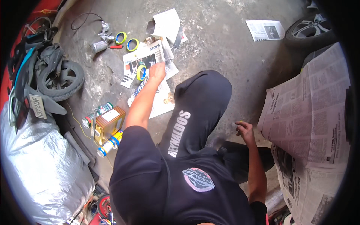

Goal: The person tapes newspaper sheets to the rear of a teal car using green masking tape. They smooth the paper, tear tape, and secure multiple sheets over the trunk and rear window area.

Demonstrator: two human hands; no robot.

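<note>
Newspaper sheets (144, 53): lie beneath and ahead of the left hand (157, 71), well apart from the right hand (244, 131).
Yellow-green tape roll (138, 73): just left of the left hand.
Left hand: curled over the sheets; cannot tell whether gripping.
Right hand: loosely bent, small yellow piece (240, 122) at the fingertips, grip unclear.

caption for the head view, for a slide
Left hand at newspapers beside a tape roll, right hand near draped newsprint.
</note>
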